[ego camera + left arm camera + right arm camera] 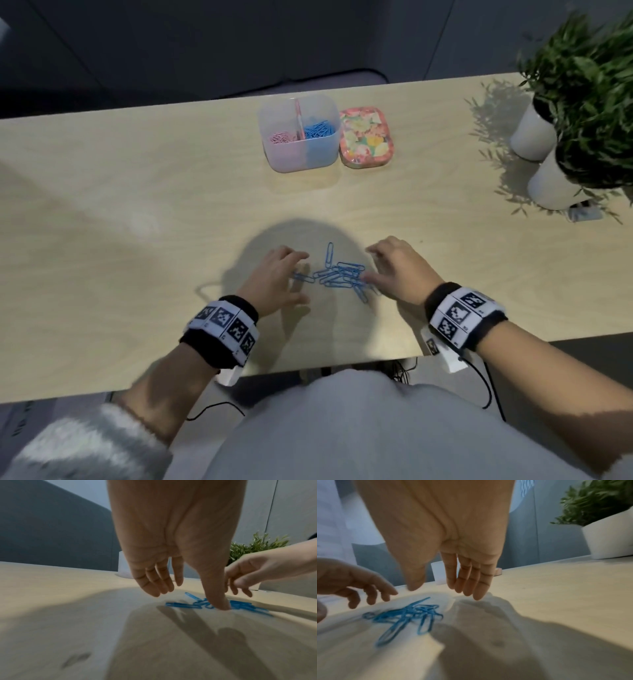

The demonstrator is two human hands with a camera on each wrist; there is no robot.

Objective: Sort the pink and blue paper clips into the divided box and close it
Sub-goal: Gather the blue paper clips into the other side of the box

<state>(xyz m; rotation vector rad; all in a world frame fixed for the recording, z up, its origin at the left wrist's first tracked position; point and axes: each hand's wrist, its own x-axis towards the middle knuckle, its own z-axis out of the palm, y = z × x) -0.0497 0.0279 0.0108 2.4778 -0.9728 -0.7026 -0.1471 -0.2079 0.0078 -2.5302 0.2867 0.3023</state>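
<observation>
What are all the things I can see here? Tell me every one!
loose paper clips: a small pile, blue, on the table between the hands
divided box: one, clear, far side, open; pink clips left, blue clips right
lid: one, flowery, right of the box
potted plants: two, green in white pots, far right
table: one, light wood
wrist bands: two, black and white
left hand: open, beside the pile
right hand: open, beside the pile

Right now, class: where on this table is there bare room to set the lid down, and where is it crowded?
Bare table lies left of the divided box and between it and the blue paper clips. Crowded: around the potted plants, and where both hands flank the clips.
</observation>
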